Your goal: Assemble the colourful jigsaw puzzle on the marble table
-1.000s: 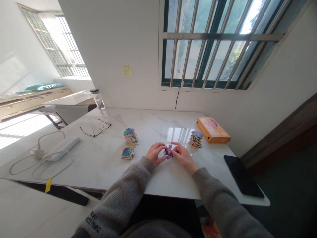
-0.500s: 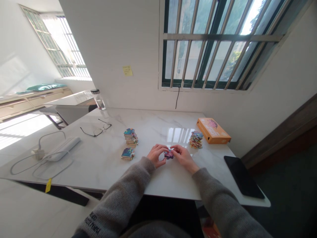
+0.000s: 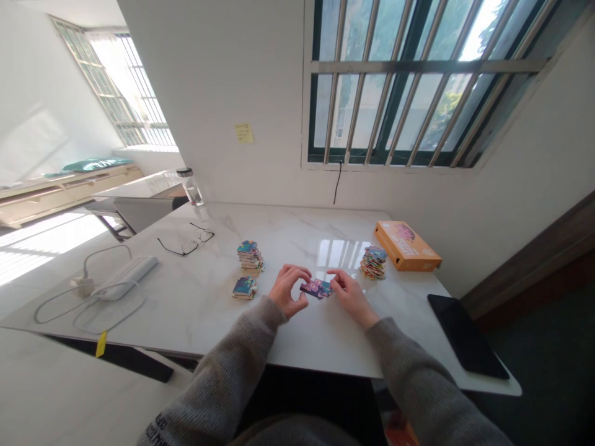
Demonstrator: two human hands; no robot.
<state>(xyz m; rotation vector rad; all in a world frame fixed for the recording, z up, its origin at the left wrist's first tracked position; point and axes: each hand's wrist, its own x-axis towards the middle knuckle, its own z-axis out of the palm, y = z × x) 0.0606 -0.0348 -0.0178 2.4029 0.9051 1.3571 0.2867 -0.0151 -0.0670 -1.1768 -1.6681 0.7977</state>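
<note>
Jigsaw puzzle pieces, purple at the left and blue at the right, are between my hands, just above or on the table. My left hand curls thumb and fingers around their left end. At the right end, the bent fingers of my right hand pinch the blue part. A tall stack of puzzle pieces and a lower stack stand left of my hands. Another stack of pieces rises beyond my right hand.
An orange box lies at the table's right back, with a black tablet nearer me. Glasses, a white power strip with its cable and a bottle are on the left. A barred window is ahead.
My hands have moved slightly apart, showing more of the pieces, including a blue part on the right. The whole view has shifted a little as my head turned left.
</note>
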